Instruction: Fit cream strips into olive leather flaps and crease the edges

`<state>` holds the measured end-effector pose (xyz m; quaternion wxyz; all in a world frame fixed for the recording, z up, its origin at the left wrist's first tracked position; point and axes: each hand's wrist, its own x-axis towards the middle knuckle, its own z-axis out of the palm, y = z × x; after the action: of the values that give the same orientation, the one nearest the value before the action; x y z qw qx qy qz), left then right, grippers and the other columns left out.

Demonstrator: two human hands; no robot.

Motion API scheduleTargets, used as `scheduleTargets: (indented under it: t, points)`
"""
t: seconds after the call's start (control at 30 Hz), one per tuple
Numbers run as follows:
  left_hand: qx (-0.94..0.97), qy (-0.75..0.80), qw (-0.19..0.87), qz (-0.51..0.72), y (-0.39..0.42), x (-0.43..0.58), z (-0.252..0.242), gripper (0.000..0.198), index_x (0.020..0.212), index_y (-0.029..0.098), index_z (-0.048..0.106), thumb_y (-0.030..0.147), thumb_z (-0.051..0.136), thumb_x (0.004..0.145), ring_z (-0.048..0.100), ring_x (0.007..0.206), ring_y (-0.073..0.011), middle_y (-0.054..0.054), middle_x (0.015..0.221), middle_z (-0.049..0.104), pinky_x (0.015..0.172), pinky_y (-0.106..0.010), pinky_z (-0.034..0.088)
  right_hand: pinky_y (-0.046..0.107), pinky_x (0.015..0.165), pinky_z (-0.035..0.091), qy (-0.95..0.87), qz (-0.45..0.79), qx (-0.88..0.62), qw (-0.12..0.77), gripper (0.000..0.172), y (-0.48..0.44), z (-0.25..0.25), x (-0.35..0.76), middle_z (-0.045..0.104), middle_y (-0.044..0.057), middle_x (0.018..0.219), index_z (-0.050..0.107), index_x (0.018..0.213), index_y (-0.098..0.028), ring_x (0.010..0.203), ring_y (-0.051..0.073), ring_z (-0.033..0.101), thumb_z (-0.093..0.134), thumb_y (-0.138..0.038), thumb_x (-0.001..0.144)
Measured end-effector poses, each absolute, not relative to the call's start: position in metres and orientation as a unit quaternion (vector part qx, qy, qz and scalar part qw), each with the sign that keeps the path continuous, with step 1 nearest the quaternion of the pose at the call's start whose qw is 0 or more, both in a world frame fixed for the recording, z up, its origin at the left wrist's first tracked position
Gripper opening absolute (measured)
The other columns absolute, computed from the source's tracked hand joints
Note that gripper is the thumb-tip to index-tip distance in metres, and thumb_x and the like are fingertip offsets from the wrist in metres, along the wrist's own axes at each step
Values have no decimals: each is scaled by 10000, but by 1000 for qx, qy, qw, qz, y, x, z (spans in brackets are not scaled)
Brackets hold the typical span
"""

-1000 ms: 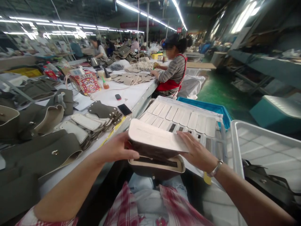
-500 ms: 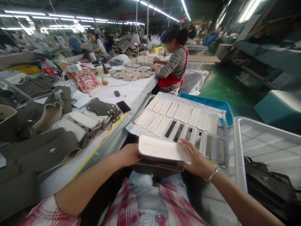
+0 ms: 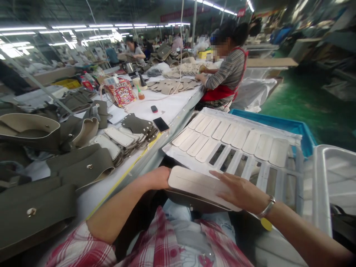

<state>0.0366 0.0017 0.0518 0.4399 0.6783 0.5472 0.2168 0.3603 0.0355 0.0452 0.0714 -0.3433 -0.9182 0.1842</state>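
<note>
Over my lap is a dark grey bag piece [image 3: 200,201] with a pale oblong panel [image 3: 191,182] with rounded corners lying along its top. My left hand [image 3: 160,178] is closed around the left end of the bag, its fingertips hidden behind it. Stretched flat, the fingers of my right hand [image 3: 237,190] rest on the right part of the pale panel. Just beyond my hands, a white slatted rack [image 3: 222,161] carries rows of similar pale panels [image 3: 230,134].
On the left table lie grey bags [image 3: 91,167], a stack of pale and grey pieces [image 3: 119,137] and a phone [image 3: 161,124]. A blue crate [image 3: 294,128] sits behind the rack, a white basket [image 3: 319,185] at right. A co-worker [image 3: 225,74] in a red apron sits ahead.
The view has turned right. My right hand has gone from holding the panel's right end to lying flat on it, and the panel has come down onto the bag.
</note>
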Motion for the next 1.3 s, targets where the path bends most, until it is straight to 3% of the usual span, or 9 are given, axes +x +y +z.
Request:
scheduleTargets:
  t: [0.1,0.2,0.43,0.67,0.93,1.03,1.13,1.3]
  points:
    - [716,538,403,188,-3,19,61,319,977,163,663,144,527,688,617,779,-170,-26,876,693,710,-242,466,377,801,517,-930,171,-314,86,508,38,38,353,608,106,1143,324,1377,-219,944,217,617,414,-319,887]
    - [666,596,367,256,-12,11,52,330,1075,174,625,204,493,774,614,838,-161,-37,968,678,763,-250,472,368,783,527,-939,187,-279,77,487,46,39,344,608,101,1152,341,1369,-213,932,210,624,401,-294,893]
    - [586,650,320,362,-36,16,17,316,1051,196,624,366,421,880,581,994,-173,-43,1078,639,884,-275,448,361,778,526,-948,166,-270,-7,482,58,39,325,641,107,1087,380,1349,-172,892,215,642,417,-257,876]
    - [605,646,286,367,-34,27,4,235,1023,208,621,303,536,826,577,873,-151,-42,1040,606,782,-267,482,353,705,537,-952,117,-281,-17,478,44,21,328,660,101,991,365,1357,-182,812,212,651,382,-257,885]
    - [706,642,173,246,-14,24,5,334,1123,197,541,185,563,790,505,1055,-189,-56,1129,557,945,-343,408,344,782,511,-944,180,-261,-95,521,49,32,316,644,121,1068,346,1367,-137,903,220,634,413,-222,857]
    - [749,642,65,152,-11,32,19,386,1169,196,495,164,558,790,463,1089,-240,-76,1179,523,898,-407,411,353,779,497,-937,191,-268,-116,529,49,37,315,649,119,1049,344,1366,-130,900,234,631,424,-218,850]
    - [791,606,-17,80,-10,53,31,316,1151,182,487,133,469,840,463,1058,-267,-101,1155,522,831,-429,411,354,751,486,-936,185,-269,-128,542,45,40,313,652,110,1022,341,1367,-144,871,244,633,447,-229,842]
    - [928,365,69,40,-1,92,26,164,980,152,542,166,413,879,526,869,-191,-66,956,565,778,-312,437,324,734,473,-933,173,-290,-124,554,40,39,308,590,139,1150,353,1356,-138,911,244,616,476,-220,822]
